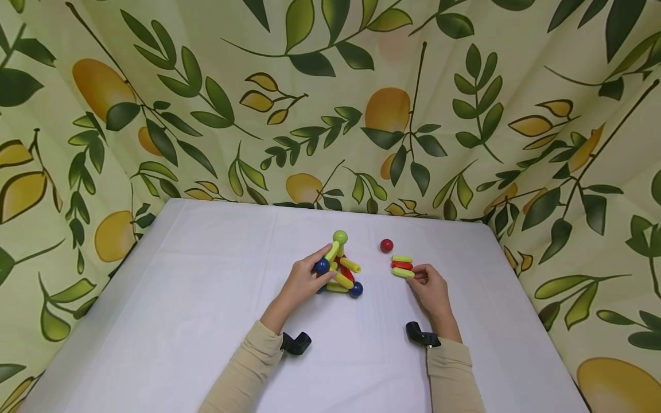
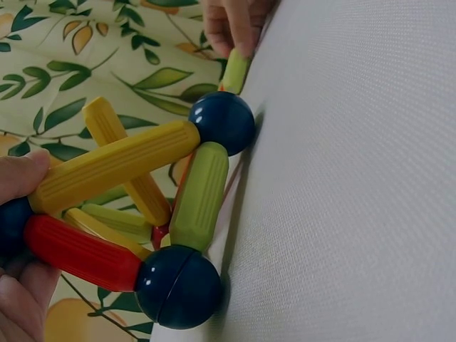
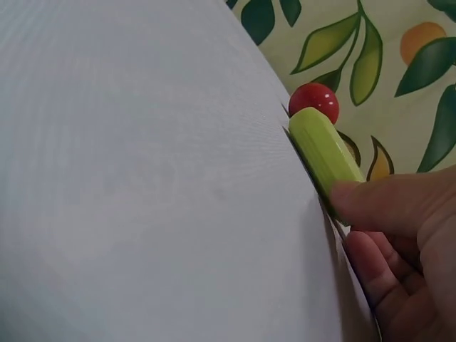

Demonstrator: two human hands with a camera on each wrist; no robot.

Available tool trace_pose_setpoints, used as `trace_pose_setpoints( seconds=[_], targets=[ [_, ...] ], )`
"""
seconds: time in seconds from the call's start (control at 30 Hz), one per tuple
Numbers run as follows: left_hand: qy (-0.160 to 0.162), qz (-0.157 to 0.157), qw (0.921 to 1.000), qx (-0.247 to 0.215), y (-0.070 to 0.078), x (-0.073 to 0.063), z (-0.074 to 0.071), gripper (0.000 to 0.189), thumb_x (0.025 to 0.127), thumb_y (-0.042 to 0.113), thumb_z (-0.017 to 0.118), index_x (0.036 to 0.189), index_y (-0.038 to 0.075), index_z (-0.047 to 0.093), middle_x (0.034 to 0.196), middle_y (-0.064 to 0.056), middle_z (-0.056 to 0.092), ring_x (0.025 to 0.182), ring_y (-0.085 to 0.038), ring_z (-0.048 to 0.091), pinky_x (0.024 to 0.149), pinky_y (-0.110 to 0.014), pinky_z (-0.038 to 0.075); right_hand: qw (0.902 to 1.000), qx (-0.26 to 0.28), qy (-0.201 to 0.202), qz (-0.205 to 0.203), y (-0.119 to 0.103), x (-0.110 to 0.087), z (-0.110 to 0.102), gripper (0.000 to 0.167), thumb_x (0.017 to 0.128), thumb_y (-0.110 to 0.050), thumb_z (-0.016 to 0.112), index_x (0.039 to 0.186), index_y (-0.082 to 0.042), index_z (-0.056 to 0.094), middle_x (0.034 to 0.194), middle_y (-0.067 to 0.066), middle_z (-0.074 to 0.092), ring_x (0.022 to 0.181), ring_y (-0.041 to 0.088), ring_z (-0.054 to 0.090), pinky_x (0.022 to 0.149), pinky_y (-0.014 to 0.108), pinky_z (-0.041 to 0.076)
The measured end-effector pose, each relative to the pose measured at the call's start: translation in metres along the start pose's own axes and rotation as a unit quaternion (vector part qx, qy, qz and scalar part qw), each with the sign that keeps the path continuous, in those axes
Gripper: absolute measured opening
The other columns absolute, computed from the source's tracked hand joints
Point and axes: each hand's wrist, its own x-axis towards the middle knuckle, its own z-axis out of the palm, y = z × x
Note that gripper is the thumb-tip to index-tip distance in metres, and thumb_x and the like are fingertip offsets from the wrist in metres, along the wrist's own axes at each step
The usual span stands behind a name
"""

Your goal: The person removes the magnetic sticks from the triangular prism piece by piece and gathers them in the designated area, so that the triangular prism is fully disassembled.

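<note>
My left hand (image 1: 299, 281) grips a frame of magnetic sticks and balls by its left side, fingers near a blue ball (image 1: 322, 265). A green ball (image 1: 340, 237) tops the frame. In the left wrist view, yellow (image 2: 117, 164), red (image 2: 84, 254) and green sticks (image 2: 201, 196) join at blue balls (image 2: 178, 286), low over the white cloth. One yellow stick (image 1: 350, 264) juts out with a free end. My right hand (image 1: 432, 291) pinches the end of a light green stick (image 3: 320, 146), the nearest of a short row on the table.
Beside that stick lie a red stick (image 1: 399, 265) and another green one (image 1: 401, 258). A loose red ball (image 1: 386, 246) sits behind them, to the left. The table (image 1: 206, 258) wears a white cloth, and a leaf-patterned curtain (image 1: 320, 132) surrounds its back and sides.
</note>
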Motion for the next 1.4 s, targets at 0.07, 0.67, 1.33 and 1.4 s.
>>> trace_pose_setpoints(
  seconds=[0.07, 0.67, 1.33, 1.4],
  targets=[
    [0.004, 0.012, 0.9999, 0.008, -0.001, 0.0, 0.0, 0.062, 0.085, 0.016, 0.071, 0.141, 0.007, 0.045, 0.137, -0.019, 0.052, 0.12, -0.034, 0.055, 0.093, -0.035, 0.049, 1.0, -0.005, 0.006, -0.001, 0.001, 0.001, 0.001, 0.028, 0.086, -0.009, 0.068, 0.11, 0.0, 0.056, 0.101, 0.016, 0.061, 0.089, 0.024, 0.058, 0.068, 0.01, 0.044],
    [-0.015, -0.025, 0.9995, -0.012, 0.001, 0.0, 0.0, 0.063, 0.085, 0.012, 0.071, 0.141, 0.007, 0.044, 0.141, -0.015, 0.049, 0.126, -0.029, 0.051, 0.096, -0.034, 0.047, 0.9978, 0.062, 0.009, -0.021, -0.032, -0.007, 0.004, 0.041, 0.086, -0.008, 0.067, 0.122, 0.001, 0.051, 0.119, 0.018, 0.059, 0.112, 0.031, 0.056, 0.101, 0.043, 0.045],
    [-0.014, -0.028, 0.9995, -0.005, 0.004, 0.0, -0.001, 0.063, 0.086, 0.013, 0.07, 0.142, 0.008, 0.043, 0.141, -0.015, 0.049, 0.125, -0.03, 0.052, 0.096, -0.036, 0.048, 0.9623, 0.157, -0.117, -0.189, -0.098, -0.035, 0.047, 0.038, 0.083, -0.005, 0.071, 0.119, 0.001, 0.058, 0.121, 0.018, 0.061, 0.114, 0.033, 0.058, 0.094, 0.046, 0.049],
    [-0.013, -0.028, 0.9995, -0.005, 0.004, 0.0, -0.001, 0.063, 0.085, 0.013, 0.07, 0.142, 0.009, 0.043, 0.14, -0.015, 0.049, 0.125, -0.03, 0.052, 0.096, -0.036, 0.048, 0.9592, 0.161, -0.112, -0.204, -0.109, -0.041, 0.044, 0.038, 0.083, -0.002, 0.07, 0.118, 0.005, 0.058, 0.12, 0.021, 0.061, 0.113, 0.037, 0.058, 0.091, 0.05, 0.05]
  ],
)
